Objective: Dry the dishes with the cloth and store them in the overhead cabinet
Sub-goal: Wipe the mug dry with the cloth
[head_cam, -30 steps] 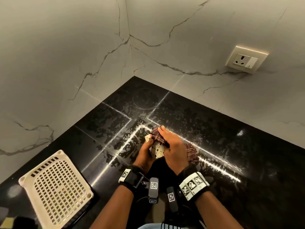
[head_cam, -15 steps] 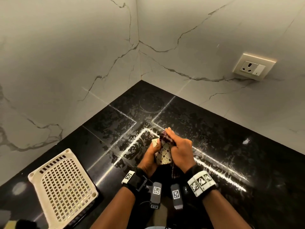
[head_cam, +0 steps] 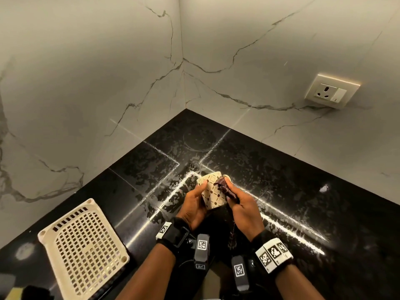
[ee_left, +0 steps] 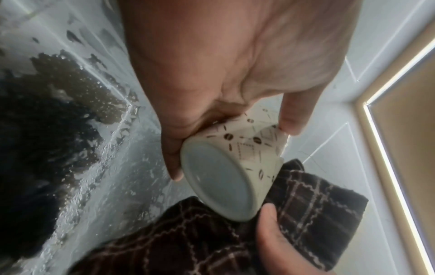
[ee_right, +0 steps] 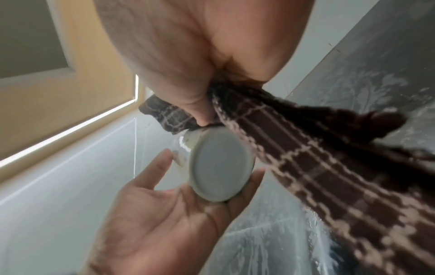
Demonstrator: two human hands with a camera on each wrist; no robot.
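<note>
Grip, left hand (head_cam: 194, 202): small cream ceramic cup with brown bean pattern (head_cam: 213, 192) is clasped round its wall, held above the black glossy desk (head_cam: 303, 191), base turned toward the wrists, mouth toward 12 o'clock. Grip, right hand (head_cam: 240, 204): dark brown checked cloth (head_cam: 225, 189) is pinched, pressed at the cup's rim from 3 o'clock. Cup's axis runs 6 to 12; wiping is judged unfinished.

cup (head_cam: 213, 192) between both hands above counter (head_cam: 292, 191) | cloth (head_cam: 226, 189) right of cup | basket (head_cam: 84, 250) far left
</note>
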